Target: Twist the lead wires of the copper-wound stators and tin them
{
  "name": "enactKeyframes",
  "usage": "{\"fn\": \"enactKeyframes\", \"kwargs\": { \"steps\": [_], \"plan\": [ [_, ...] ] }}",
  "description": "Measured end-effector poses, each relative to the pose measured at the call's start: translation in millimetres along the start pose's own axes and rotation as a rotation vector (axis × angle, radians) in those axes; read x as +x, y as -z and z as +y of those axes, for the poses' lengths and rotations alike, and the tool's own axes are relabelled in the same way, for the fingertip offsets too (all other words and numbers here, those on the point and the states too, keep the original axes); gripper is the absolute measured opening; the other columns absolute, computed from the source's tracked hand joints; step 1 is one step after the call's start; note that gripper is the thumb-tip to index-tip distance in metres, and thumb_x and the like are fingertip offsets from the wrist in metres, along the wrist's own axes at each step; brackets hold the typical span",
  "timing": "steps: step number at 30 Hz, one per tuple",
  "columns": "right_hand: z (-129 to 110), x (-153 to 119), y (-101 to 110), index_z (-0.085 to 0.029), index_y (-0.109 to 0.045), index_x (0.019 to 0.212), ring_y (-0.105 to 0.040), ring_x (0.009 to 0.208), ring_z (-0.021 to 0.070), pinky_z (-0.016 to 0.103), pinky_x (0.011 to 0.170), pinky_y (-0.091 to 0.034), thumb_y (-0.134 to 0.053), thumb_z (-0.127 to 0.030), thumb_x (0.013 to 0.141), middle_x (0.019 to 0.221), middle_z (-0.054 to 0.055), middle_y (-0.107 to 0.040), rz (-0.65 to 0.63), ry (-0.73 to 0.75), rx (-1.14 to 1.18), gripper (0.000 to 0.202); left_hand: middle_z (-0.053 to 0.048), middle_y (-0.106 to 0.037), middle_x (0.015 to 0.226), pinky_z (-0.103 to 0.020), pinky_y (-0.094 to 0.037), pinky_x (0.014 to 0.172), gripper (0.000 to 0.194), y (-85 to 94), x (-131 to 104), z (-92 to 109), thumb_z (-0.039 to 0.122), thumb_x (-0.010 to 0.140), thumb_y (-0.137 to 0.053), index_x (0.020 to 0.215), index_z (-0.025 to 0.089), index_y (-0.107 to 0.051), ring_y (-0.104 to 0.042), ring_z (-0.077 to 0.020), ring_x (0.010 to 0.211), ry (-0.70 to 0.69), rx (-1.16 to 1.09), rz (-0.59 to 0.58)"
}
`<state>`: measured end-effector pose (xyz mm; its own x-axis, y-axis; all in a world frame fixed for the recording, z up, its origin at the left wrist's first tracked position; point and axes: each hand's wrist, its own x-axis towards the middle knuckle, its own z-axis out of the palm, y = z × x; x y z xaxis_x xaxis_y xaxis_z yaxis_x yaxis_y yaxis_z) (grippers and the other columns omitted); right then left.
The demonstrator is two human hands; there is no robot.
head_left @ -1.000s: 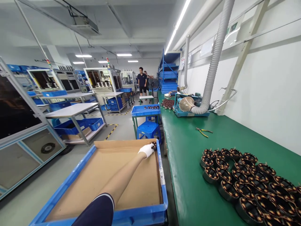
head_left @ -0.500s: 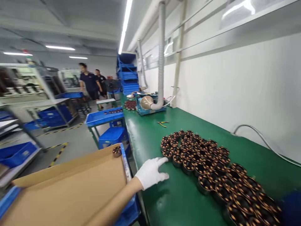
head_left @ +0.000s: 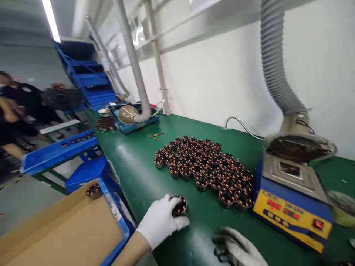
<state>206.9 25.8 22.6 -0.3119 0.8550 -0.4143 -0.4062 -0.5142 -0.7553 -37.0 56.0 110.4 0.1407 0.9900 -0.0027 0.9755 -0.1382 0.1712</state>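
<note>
My left hand (head_left: 162, 220), in a white glove, has its fingers and thumb around a motor stator (head_left: 181, 207), a round part with dark sides and copper windings. This stator stands apart from the group, at the near side of the green bench. Beyond it, many similar stators (head_left: 203, 162) are packed close together, windings up. My right hand (head_left: 238, 245) is at the lower edge, in a white glove with dark, soiled-looking fingers. Its fingers are bent and smeared by motion, so I cannot make out whether anything is in them.
A blue and yellow soldering pot (head_left: 294, 207) with lit displays stands right, under a ducted hood (head_left: 299, 147). At left is a cardboard-lined blue tray (head_left: 122, 225) with one stator (head_left: 94, 191) in its corner. Pliers (head_left: 157, 136) lie farther back on the green bench (head_left: 133, 166). People (head_left: 24, 107) stand far left.
My view has swung right, bringing the soldering pot and my right hand into sight. My left hand was open beside the group; now it grips a stator apart from the others.
</note>
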Motion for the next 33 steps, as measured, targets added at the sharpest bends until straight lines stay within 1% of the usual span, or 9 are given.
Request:
{"fn": "enactKeyframes", "kwargs": {
  "steps": [5,10,13,17,21,23,26,29,33],
  "plan": [
    [-5.6,-11.6,-26.3,-0.022,-0.059,0.105,-0.061,0.076,0.0196,0.038,0.078,-0.046,-0.083,-0.034,0.05,0.093,0.007,-0.067,0.066,0.161,-0.151,0.062,-0.011,-0.052,0.128,-0.043,-0.045,0.093,0.02,-45.9,-36.3,48.9,0.015,0.073,-0.063,0.091,0.02,-0.058,-0.05,-0.0277,0.114,-0.286,-0.121,0.14],
    [-20.7,-28.8,-29.7,-0.019,-0.063,0.084,-0.058,0.08,0.0189,0.032,0.075,-0.045,-0.07,-0.034,0.065,0.082,0.004,-0.066,0.077,0.117,-0.32,0.026,-0.015,-0.051,0.127,-0.043,-0.051,0.083,0.024,-70.3,-52.2,78.1,0.014,0.073,-0.059,0.096,0.019,-0.057,-0.056,-0.0277,0.103,-0.267,-0.322,0.154],
    [-18.4,-31.3,-26.7,-0.019,-0.06,0.065,-0.053,0.064,0.0157,0.028,0.062,-0.042,-0.064,-0.027,0.067,0.065,0.0,-0.061,0.188,0.264,-0.494,0.009,-0.009,-0.057,0.115,-0.04,-0.047,0.085,0.017,-62.4,-49.6,86.4,0.015,0.071,-0.062,0.087,0.022,-0.061,-0.056,-0.0253,0.098,-0.191,-0.593,-0.03],
    [-35.9,-38.7,-23.9,-0.02,-0.059,0.058,-0.051,0.058,0.0133,0.026,0.057,-0.04,-0.062,-0.02,0.069,0.059,-0.002,-0.057,0.169,0.555,-0.626,0.012,-0.002,-0.06,0.08,-0.026,-0.045,0.067,0.016,-52.1,-46.1,95.3,0.033,0.068,-0.067,0.071,0.018,-0.062,-0.056,-0.0153,0.072,-0.002,-1.344,-0.389],
    [-71.8,-53.7,-16.9,-0.024,-0.06,0.067,-0.05,0.055,0.0113,0.024,0.049,-0.038,-0.068,-0.031,0.072,0.064,-0.003,-0.057,0.361,0.698,-0.137,0.012,0.001,-0.053,0.058,-0.023,-0.039,0.051,0.052,-47.8,-45.6,94.5,0.061,0.057,-0.07,0.075,0.013,-0.062,-0.046,-0.0099,0.051,0.09,-1.691,-0.715],
    [-73.3,-57.5,-16.4,-0.023,-0.061,0.072,-0.053,0.058,0.012,0.025,0.053,-0.041,-0.071,-0.034,0.07,0.066,-0.002,-0.06,0.315,0.535,-0.053,0.015,-0.003,-0.058,0.065,-0.025,-0.042,0.054,0.046,-43.7,-40.4,91.9,0.054,0.058,-0.073,0.077,0.014,-0.063,-0.052,-0.0132,0.055,0.078,-1.588,-0.669],
    [-46.9,-55.6,-24.9,-0.019,-0.063,0.095,-0.06,0.075,0.0176,0.033,0.073,-0.046,-0.075,-0.041,0.065,0.087,0.007,-0.065,-0.018,0.117,0.019,0.038,-0.008,-0.065,0.084,-0.033,-0.05,0.065,0.027,-39.9,-28.5,88.7,0.042,0.064,-0.067,0.075,0.017,-0.064,-0.062,-0.023,0.075,0.01,-1.363,-0.517],
    [-12.9,-48.4,-35.7,-0.018,-0.061,0.104,-0.062,0.085,0.0218,0.039,0.082,-0.044,-0.077,-0.045,0.061,0.096,0.009,-0.065,-0.22,-0.023,0.282,0.052,-0.011,-0.06,0.115,-0.04,-0.047,0.087,0.017,-47.3,-25.9,87.7,0.028,0.06,-0.068,0.074,0.02,-0.064,-0.055,-0.0296,0.105,0.022,-1.165,-0.329],
    [2.8,-42.2,-35.9,-0.019,-0.063,0.099,-0.062,0.088,0.0205,0.037,0.086,-0.043,-0.075,-0.038,0.067,0.093,0.007,-0.067,-0.186,-0.022,0.393,0.039,-0.011,-0.056,0.122,-0.045,-0.043,0.097,0.067,-65.5,-44.0,87.4,0.024,0.053,-0.071,0.117,0.024,-0.051,-0.052,-0.0295,0.112,-0.117,-0.782,-0.02]
  ]
}}
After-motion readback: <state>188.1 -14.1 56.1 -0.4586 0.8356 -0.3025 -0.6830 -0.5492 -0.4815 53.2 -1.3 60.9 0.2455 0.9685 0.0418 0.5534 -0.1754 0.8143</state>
